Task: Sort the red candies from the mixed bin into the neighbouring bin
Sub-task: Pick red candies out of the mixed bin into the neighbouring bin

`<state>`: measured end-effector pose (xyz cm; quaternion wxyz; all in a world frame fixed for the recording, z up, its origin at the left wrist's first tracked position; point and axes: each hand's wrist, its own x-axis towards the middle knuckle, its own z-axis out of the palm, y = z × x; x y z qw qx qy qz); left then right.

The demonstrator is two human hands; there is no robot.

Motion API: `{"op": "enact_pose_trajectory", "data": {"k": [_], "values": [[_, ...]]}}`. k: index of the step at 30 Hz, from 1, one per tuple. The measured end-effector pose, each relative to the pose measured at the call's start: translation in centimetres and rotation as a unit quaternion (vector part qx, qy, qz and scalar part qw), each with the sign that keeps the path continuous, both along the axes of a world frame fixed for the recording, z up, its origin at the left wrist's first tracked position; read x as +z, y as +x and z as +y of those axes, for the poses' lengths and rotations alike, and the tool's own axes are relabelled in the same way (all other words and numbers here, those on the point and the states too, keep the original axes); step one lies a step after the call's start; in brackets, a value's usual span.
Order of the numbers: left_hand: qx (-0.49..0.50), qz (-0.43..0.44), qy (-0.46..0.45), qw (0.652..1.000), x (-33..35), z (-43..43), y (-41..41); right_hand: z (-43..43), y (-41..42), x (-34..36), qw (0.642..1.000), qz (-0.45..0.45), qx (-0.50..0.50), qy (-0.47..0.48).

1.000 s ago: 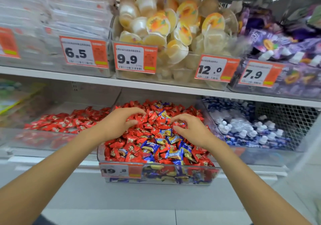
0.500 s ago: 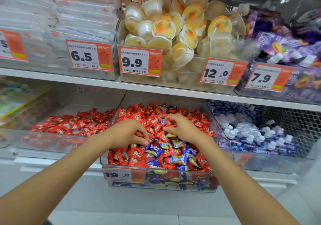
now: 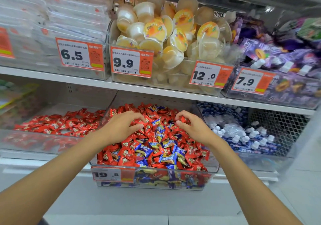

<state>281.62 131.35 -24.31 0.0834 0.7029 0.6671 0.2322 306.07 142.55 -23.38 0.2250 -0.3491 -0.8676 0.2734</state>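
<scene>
A clear mixed bin on the lower shelf holds a heap of red candies and blue candies. The neighbouring clear bin to its left holds only red candies. My left hand lies palm down on the heap's left rear, fingers curled around red candies. My right hand rests on the right rear, its fingertips pinching a red candy.
To the right a bin of blue-and-white packets stands before a wire mesh. The upper shelf carries bins of jelly cups, purple packets and clear packs, with orange price tags hanging on their fronts.
Both hands have moved farther back on the heap and their fingers have curled onto red candies. The view has shifted closer to the shelf.
</scene>
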Motion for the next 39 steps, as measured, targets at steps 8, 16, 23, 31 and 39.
{"op": "enact_pose_trajectory", "data": {"k": [8, 16, 23, 31, 39], "values": [[0.010, 0.046, -0.025, 0.999, -1.2, 2.6, 1.0, 0.4, -0.7, -0.9, 0.999, -0.044, 0.009, -0.006], [-0.003, 0.159, -0.118, 0.980, -1.4, 3.6, 0.4, 0.8, -3.0, -2.4, 0.980, -0.163, 0.072, -0.085], [0.010, 0.124, -0.059, 0.990, -1.3, 3.0, 0.9, 0.6, -2.6, -1.6, 0.993, -0.031, 0.062, -0.093], [-0.006, 0.097, -0.038, 0.995, 0.5, 1.6, 0.3, 0.8, -0.4, 0.5, 0.982, 0.086, 0.023, -0.165], [0.012, 0.143, -0.100, 0.985, -0.6, 1.1, -0.1, 0.6, 0.8, -0.1, 0.992, -0.062, 0.022, -0.104]]}}
